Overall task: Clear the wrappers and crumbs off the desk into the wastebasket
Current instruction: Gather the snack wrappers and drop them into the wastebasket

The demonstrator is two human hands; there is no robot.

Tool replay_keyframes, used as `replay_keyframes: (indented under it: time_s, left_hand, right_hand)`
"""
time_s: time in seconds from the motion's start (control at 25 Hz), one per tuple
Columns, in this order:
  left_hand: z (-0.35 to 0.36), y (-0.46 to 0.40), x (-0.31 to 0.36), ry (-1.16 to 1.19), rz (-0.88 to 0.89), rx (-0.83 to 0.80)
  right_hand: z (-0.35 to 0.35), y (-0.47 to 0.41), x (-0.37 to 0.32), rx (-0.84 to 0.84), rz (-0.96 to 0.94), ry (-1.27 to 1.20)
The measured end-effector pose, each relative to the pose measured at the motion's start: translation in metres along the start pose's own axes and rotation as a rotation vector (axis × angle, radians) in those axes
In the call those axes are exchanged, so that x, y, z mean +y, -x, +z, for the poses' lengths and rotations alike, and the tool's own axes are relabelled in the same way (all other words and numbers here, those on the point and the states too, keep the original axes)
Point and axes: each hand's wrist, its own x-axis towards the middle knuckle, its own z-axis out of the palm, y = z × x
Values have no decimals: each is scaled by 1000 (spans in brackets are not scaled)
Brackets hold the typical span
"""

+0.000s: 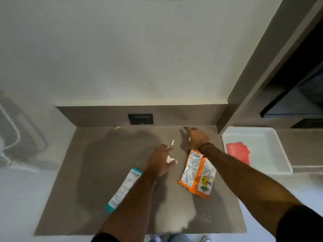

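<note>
An orange and white snack bag (197, 173) lies flat on the brown desk (97, 172), partly under my right forearm. A long white and teal wrapper (122, 187) lies at the desk's left of centre, half hidden by my left arm. My left hand (160, 161) hovers mid-desk with a small crumpled white scrap (170, 159) at its fingers. My right hand (196, 138) reaches over the back right of the desk, fingers spread, a bit of white showing under it. A small white stick (172, 142) lies between the hands. Pale crumbs (202, 219) dot the front right.
A small tan scrap (117, 127) lies at the back edge near a black wall socket (140, 119). A white tray (258, 149) with red cloth or paper (238, 152) stands to the right on a lower surface. A white cord (10, 137) hangs at left. No wastebasket is in view.
</note>
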Motion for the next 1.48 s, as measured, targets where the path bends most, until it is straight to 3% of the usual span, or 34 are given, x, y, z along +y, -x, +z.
replay_keyframes:
  time_s: [0.16, 0.28, 0.6, 0.76, 0.92, 1.04, 1.08, 1.16, 1.28, 1.48]
  left_hand:
    - [29, -20, -31, 26, 27, -155]
    - [28, -26, -45, 49, 31, -130]
    - [10, 36, -27, 231, -41, 86]
    - [19, 111, 1, 269, -7, 185]
    - [38, 167, 27, 251, -117, 292]
    - [41, 193, 42, 207, -164, 316]
    - [42, 201, 47, 203, -158, 334]
    - [44, 219, 55, 184, -133, 338]
    - [63, 253, 62, 204, -83, 220]
    - [132, 313, 62, 189, -160, 3]
  right_hand:
    - [40, -26, 11, -16, 90, 126]
    - [54, -27, 16, 89, 166, 68]
    - [54, 61, -9, 418, 242, -561]
    - [59, 136, -15, 487, 177, -791]
    - [52, 190, -19, 555, 193, -930]
    - [36, 211, -20, 511, 262, -1254]
    - [34, 217, -17, 491, 268, -1265]
    - [39, 236, -9, 453, 271, -1046]
    - [79, 286, 3, 361, 292, -768]
    - [172, 369, 19, 171, 424, -723]
